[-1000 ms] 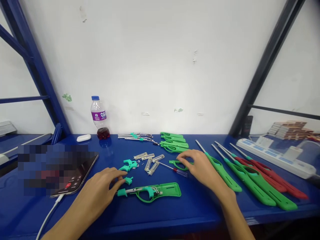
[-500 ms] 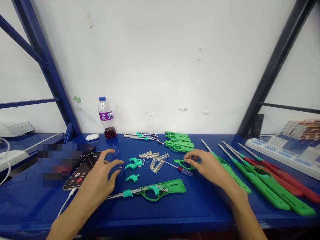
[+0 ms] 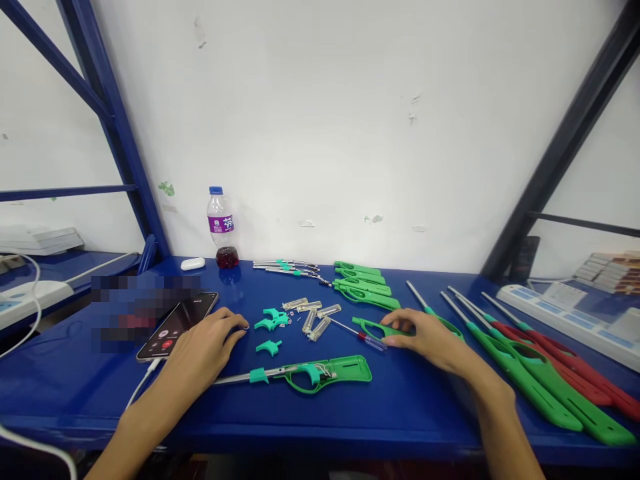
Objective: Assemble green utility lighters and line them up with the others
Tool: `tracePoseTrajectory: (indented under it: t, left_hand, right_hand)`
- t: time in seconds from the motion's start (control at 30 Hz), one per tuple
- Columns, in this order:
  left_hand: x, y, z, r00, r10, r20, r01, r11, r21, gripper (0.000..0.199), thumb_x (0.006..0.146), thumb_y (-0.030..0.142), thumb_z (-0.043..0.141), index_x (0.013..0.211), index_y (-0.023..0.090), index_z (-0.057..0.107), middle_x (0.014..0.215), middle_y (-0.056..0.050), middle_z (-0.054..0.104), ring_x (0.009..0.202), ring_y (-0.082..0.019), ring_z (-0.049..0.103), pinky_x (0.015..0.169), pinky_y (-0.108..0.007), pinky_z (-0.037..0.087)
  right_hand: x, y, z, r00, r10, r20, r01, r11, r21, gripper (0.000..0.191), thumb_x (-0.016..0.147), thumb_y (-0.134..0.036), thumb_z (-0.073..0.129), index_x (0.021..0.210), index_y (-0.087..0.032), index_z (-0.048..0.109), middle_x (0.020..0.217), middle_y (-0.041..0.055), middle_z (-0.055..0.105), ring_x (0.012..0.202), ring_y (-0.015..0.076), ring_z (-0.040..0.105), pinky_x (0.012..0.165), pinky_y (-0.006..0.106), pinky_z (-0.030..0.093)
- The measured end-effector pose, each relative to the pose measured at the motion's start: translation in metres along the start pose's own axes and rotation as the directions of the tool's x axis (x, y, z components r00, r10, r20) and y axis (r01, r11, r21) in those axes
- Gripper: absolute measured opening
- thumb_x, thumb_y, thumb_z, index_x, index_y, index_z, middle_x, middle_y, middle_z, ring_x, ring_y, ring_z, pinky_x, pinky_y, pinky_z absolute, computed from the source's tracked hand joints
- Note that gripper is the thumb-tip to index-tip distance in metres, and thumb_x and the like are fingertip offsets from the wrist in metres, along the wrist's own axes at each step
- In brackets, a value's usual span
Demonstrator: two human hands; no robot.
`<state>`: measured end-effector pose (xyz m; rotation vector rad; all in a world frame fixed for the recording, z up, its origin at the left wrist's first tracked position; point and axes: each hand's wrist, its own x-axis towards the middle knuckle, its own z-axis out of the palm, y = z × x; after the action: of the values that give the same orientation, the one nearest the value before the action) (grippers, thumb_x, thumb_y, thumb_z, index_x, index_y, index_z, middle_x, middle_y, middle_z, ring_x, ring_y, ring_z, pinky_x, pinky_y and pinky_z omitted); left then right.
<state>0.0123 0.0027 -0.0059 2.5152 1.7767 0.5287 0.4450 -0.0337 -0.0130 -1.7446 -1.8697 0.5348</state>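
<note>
My left hand [image 3: 207,343] rests low over the table beside the phone, its fingertips drawn together on something too small to make out. My right hand [image 3: 423,337] grips a loose green lighter handle half [image 3: 373,327], its fingers hiding the rear of that piece. A screwdriver [image 3: 369,339] with a clear purple handle lies beside it. Between my hands are several teal triggers [image 3: 270,347], tiny metal bits and several clear fuel tanks [image 3: 319,329]. In front lies an opened lighter [image 3: 327,373], its metal tube, teal trigger and wires seated in a green half-shell.
Green handle halves [image 3: 363,290] and metal tubes [image 3: 287,268] lie near the wall. Whole green and red lighters [image 3: 540,380] lie at right, by a power strip [image 3: 565,323]. At left are a phone [image 3: 175,330] with a cable, a white case [image 3: 193,264] and a bottle [image 3: 223,230].
My left fingers have closed and lowered to the table where a tiny white piece lay. My right hand has taken firmer hold of the green handle half. The view has shifted slightly.
</note>
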Motion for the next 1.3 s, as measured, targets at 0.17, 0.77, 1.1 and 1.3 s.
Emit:
tracePoseTrajectory:
  t: [0.17, 0.77, 1.1, 1.3]
  left_hand:
    - [-0.002, 0.009, -0.008, 1.0, -0.014, 0.013, 0.014, 1.0, 0.018, 0.036, 0.1, 0.035, 0.039, 0.099, 0.025, 0.074, 0.111, -0.008, 0.075, 0.098, -0.029, 0.072, 0.084, -0.039, 0.054]
    - [-0.002, 0.014, -0.013, 0.997, -0.048, 0.057, 0.044, 0.996, 0.076, 0.035, 0.103, 0.029, 0.044, 0.118, 0.024, 0.076, 0.12, -0.009, 0.074, 0.107, -0.03, 0.073, 0.092, -0.039, 0.053]
    - [-0.004, 0.014, -0.004, 0.999, 0.002, 0.049, -0.009, 0.988, 0.151, 0.027, 0.104, 0.022, 0.04, 0.095, 0.023, 0.065, 0.101, -0.007, 0.069, 0.084, -0.025, 0.073, 0.065, -0.03, 0.045]
    - [-0.006, 0.017, -0.009, 0.998, 0.034, 0.043, -0.04, 0.989, 0.141, 0.027, 0.105, 0.022, 0.035, 0.093, 0.023, 0.06, 0.095, -0.007, 0.068, 0.082, -0.026, 0.071, 0.069, -0.032, 0.046]
  right_hand:
    - [-0.003, -0.013, -0.002, 0.997, -0.064, -0.04, 0.062, 0.997, -0.035, 0.034, 0.082, -0.047, 0.079, 0.108, -0.025, 0.079, 0.102, 0.0074, 0.073, 0.098, 0.029, 0.067, 0.088, 0.04, 0.053]
    - [0.013, -0.114, 0.074, 0.809, -0.582, 0.087, 0.528, 0.652, -0.544, 0.018, 0.097, -0.014, 0.072, 0.108, -0.027, 0.071, 0.102, 0.0052, 0.063, 0.093, 0.0256, 0.061, 0.081, 0.039, 0.047]
    - [0.02, -0.122, 0.068, 0.789, -0.608, 0.093, 0.548, 0.625, -0.557, 0.016, 0.096, -0.005, 0.066, 0.104, -0.019, 0.064, 0.103, 0.0075, 0.071, 0.095, 0.0265, 0.065, 0.086, 0.04, 0.047]
    - [-0.015, -0.122, 0.051, 0.849, -0.515, -0.116, 0.476, 0.842, -0.256, 0.011, 0.106, -0.017, 0.058, 0.112, -0.025, 0.06, 0.105, 0.0021, 0.075, 0.094, 0.0229, 0.069, 0.087, 0.037, 0.048]
